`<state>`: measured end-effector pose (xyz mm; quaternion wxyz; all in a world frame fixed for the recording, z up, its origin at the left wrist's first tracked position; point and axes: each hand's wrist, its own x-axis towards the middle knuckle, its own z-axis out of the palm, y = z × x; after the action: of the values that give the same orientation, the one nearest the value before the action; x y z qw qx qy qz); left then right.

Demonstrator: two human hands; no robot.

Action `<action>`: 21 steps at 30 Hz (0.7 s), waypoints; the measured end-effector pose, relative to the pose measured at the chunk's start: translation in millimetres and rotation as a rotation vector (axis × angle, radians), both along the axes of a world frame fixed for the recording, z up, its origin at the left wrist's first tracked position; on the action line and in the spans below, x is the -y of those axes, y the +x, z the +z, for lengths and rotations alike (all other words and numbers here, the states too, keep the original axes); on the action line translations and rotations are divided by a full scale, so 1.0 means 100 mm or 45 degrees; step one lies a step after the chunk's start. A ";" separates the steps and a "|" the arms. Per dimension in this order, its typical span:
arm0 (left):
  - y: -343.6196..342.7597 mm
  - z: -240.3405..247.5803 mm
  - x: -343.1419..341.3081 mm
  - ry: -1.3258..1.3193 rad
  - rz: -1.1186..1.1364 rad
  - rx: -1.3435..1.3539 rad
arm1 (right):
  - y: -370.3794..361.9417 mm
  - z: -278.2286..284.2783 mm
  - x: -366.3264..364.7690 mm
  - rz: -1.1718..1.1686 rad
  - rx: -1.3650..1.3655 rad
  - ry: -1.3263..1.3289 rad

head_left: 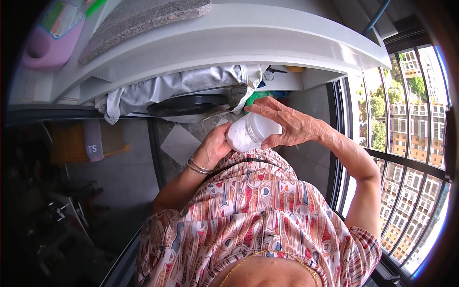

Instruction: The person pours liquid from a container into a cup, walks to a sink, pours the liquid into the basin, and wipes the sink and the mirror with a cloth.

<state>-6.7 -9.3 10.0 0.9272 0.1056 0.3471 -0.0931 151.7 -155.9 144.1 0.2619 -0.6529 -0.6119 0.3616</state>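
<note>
Pink detergent jug [50,45] on shelf top-left, colourful label [62,19]

We are seeing a translucent white jar [248,133] holding white powder, gripped between our left hand [216,146] and right hand [287,123]. Silver bangles [198,167] are circling the left wrist. Our blouse [248,215] is showing a pattern of red, orange, cream and grey-blue. At far left a pink jug [50,40] with a multicoloured label is standing. A grey cloth [167,88] is draping over something black beneath the white shelf [229,38], and a speckled grey slab [143,19] is lying on top.
</note>
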 end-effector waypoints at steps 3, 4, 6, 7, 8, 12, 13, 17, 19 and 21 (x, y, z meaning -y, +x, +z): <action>0.01 0.03 -0.03 -0.034 0.007 0.024 | -0.02 -0.08 -0.01 0.017 0.088 0.030; 0.03 0.04 -0.02 -0.037 0.011 0.024 | -0.04 -0.14 -0.01 -0.002 0.150 0.066; 0.02 0.06 0.03 0.147 0.011 -0.079 | -0.06 -0.33 0.03 -0.010 0.164 0.123; 0.01 0.06 0.02 0.145 0.014 -0.083 | -0.07 -0.38 0.03 -0.019 0.169 0.198; 0.01 0.07 0.00 0.151 0.002 -0.027 | -0.07 -0.39 0.02 -0.027 0.178 0.279; -0.18 0.26 0.07 0.567 -0.074 0.212 | -0.17 -0.25 -0.04 -0.056 0.160 0.228; -0.18 0.27 0.00 1.090 -0.217 0.410 | -0.15 -0.25 -0.06 -0.055 0.192 0.231; -0.16 0.10 -0.01 0.472 0.015 0.312 | -0.18 -0.09 -0.12 -0.075 0.089 0.297; -0.19 0.17 0.03 -0.070 0.146 0.226 | -0.18 0.09 -0.08 -0.010 0.070 0.251; -0.21 0.17 0.08 0.039 0.156 0.222 | -0.20 0.20 -0.11 0.102 0.063 0.221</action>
<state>-28.2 -17.5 27.4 0.9562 0.1059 0.2722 -0.0213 131.3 -145.2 164.1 0.2877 -0.6114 -0.6729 0.3011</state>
